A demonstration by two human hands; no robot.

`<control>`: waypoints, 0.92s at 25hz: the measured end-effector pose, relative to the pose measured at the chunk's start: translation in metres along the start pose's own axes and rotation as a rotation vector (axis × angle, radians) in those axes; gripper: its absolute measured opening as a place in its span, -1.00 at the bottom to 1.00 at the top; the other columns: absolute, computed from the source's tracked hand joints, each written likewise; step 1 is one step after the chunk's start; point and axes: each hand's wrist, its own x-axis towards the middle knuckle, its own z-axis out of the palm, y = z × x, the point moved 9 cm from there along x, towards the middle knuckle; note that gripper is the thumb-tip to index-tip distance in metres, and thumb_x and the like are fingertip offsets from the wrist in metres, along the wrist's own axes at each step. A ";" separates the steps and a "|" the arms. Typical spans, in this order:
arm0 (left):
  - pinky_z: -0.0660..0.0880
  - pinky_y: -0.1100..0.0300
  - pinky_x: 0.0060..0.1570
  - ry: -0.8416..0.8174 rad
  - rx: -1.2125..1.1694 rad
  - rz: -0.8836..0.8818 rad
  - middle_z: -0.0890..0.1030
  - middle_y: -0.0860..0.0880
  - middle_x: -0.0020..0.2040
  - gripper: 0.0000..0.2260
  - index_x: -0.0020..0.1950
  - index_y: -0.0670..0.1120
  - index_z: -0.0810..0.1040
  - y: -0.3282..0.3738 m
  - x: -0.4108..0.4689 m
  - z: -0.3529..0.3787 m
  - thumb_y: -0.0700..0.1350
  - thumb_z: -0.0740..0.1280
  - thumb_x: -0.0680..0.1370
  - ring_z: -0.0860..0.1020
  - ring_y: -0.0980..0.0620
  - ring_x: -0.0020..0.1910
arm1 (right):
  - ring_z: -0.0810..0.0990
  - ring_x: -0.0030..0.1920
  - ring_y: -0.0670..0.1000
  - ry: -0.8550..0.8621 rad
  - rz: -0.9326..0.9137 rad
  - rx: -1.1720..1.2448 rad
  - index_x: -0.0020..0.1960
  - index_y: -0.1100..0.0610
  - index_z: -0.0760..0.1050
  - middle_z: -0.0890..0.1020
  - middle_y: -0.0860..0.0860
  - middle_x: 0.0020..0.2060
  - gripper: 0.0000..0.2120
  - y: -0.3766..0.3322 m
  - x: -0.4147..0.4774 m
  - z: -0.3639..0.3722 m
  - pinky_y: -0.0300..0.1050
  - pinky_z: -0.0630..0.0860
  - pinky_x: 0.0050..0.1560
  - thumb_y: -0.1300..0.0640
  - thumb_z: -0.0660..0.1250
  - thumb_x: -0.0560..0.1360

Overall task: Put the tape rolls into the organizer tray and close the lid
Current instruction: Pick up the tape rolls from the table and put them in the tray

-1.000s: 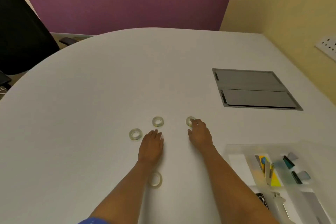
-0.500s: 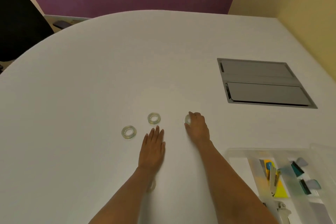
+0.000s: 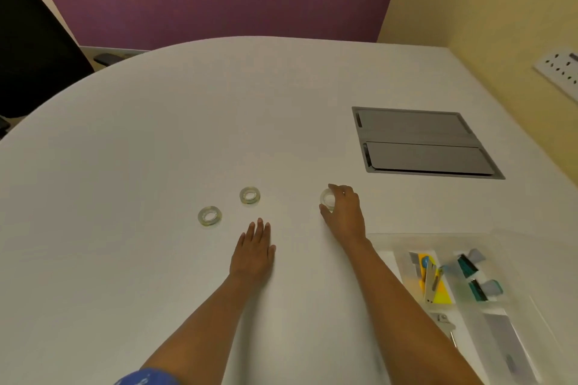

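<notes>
Two clear tape rolls lie flat on the white table (image 3: 156,166): one roll (image 3: 210,216) to the left, another roll (image 3: 250,195) just beyond it. My right hand (image 3: 344,212) grips a third clear tape roll (image 3: 327,197), tilted up off the table between thumb and fingers. My left hand (image 3: 254,253) rests flat on the table, palm down, fingers together, a little nearer than the two loose rolls and touching neither. The clear plastic organizer tray (image 3: 387,256) stands open at the lower right, with small items in its compartments.
A grey hatch panel (image 3: 419,144) is set into the table at the right. In the tray lie a yellow item (image 3: 438,291), teal clips (image 3: 469,266) and a metal tool (image 3: 444,322). A black chair (image 3: 31,56) stands at the far left. A wall socket strip (image 3: 560,72) is on the right.
My right hand has closed on the rightmost tape roll and tilted it up. A fourth roll seen near my left forearm a second ago is now hidden. The camera view has shifted.
</notes>
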 end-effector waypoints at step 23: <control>-0.05 0.05 0.53 0.065 0.044 -0.045 -0.04 -0.18 0.57 -0.53 0.53 -0.19 -0.06 0.027 -0.049 0.020 -0.06 -0.07 0.66 -0.02 -0.10 0.56 | 0.47 0.24 0.17 -0.146 0.229 -0.122 0.33 0.25 0.33 0.42 0.19 0.27 -0.50 0.102 -0.089 -0.020 -0.02 0.48 0.16 0.22 0.41 0.44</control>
